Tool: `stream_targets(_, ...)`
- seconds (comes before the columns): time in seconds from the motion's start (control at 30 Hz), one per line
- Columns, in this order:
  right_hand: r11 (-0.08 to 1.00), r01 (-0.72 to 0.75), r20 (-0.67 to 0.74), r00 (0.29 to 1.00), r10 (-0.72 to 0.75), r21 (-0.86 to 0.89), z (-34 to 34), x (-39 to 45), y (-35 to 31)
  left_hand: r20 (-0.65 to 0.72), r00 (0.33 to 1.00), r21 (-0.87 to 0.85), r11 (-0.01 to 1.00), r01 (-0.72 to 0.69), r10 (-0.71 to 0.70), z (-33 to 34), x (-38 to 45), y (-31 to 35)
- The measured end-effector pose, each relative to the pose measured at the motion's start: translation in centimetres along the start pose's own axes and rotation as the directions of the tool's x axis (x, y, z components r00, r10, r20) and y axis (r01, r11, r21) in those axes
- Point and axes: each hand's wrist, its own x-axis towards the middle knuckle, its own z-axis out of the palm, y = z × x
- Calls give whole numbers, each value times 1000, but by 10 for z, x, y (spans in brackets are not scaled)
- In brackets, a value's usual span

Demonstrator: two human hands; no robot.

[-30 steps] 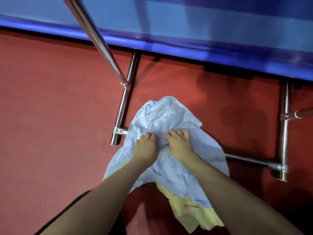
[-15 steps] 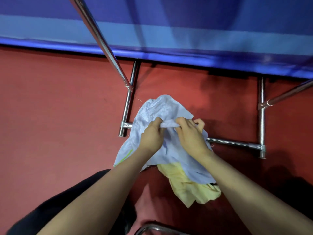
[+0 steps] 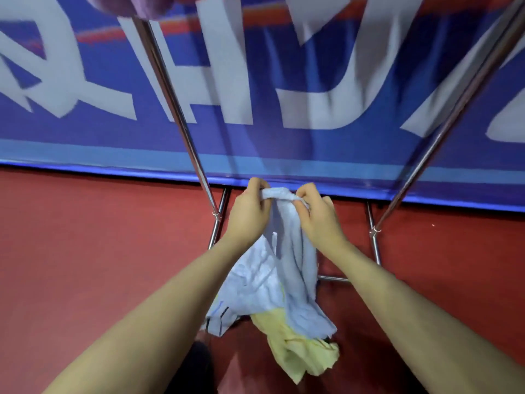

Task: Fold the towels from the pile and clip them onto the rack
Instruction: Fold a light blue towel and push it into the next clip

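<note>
1. The left hand [image 3: 250,214] and right hand [image 3: 316,216] were close together, each pinching the bunched top edge of a crumpled pale blue cloth towel [image 3: 279,280] that hung below them.
2. A rumpled yellow cloth towel [image 3: 298,354] lay under its hem, on the red floor [image 3: 85,265].
3. Judged step: lifting one towel to fold. Next, the hands would need to spread, find the corners and pull the edge flat.
4. The shiny steel tube rack [image 3: 176,115] rose on both sides of the hands.
5. Large white letters on the blue banner [image 3: 284,149] beyond the hands were cropped and unreadable.

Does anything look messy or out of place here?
Only the cloth itself. The pale blue towel that both hands grip, left hand and right hand, hangs bunched and crumpled, not folded. A yellow towel lies rumpled on the red floor below it.
</note>
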Motion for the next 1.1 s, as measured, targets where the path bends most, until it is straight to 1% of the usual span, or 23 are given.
stream_targets(0.13,995,-17,-79,997,25,99,-36,16,-54,-87,992,46,995,-92,96,-32,-9,39)
stream_targets(0.2,990,-17,-118,992,34,143,-56,24,-86,-178,958,179,965,-193,224,-44,-16,53)
stream_targets(0.23,989,-4,-143,989,25,150,-66,27,-100,-233,924,270,933,-239,304,-49,-21,59)
stream_targets(0.3,985,50,-202,979,-17,162,-83,31,-128,-343,822,389,865,-316,455,-61,-31,76)
stream_targets(0.37,980,104,-261,964,-57,172,-97,33,-152,-359,730,472,787,-396,582,-69,-40,87)
stream_targets(0.4,976,121,-282,957,-67,181,-103,33,-164,-332,711,506,753,-420,620,-73,-45,91)
stream_targets(0.47,971,143,-313,947,-78,190,-114,33,-185,-268,717,555,712,-431,643,-78,-51,97)
stream_targets(0.5,969,155,-327,941,-86,193,-119,33,-194,-252,736,568,712,-413,628,-81,-53,101)
stream_targets(0.6,961,187,-367,925,-103,203,-130,33,-219,-240,821,621,732,-280,518,-89,-56,117)
stream_targets(0.67,952,210,-384,916,-113,222,-137,35,-232,-233,841,653,719,-238,489,-94,-57,128)
stream_targets(0.7,947,220,-392,913,-116,232,-140,36,-238,-236,850,644,731,-226,471,-97,-56,131)
stream_targets(0.73,944,227,-400,909,-117,240,-143,37,-243,-236,865,613,759,-221,442,-98,-54,134)
stream_targets(0.8,941,241,-427,896,-123,236,-149,40,-251,-225,903,495,841,-217,365,-101,-52,140)
stream_targets(0.9,965,207,-473,875,-108,164,-158,43,-253,-245,922,287,931,-226,299,-108,-55,143)
stream_targets(1.0,986,121,-482,875,-51,116,-165,47,-250,-259,932,120,966,-230,254,-122,-54,147)
stream_targets(1.1,980,73,-443,896,17,186,-166,52,-245,-275,931,13,970,-244,238,-136,-49,158)
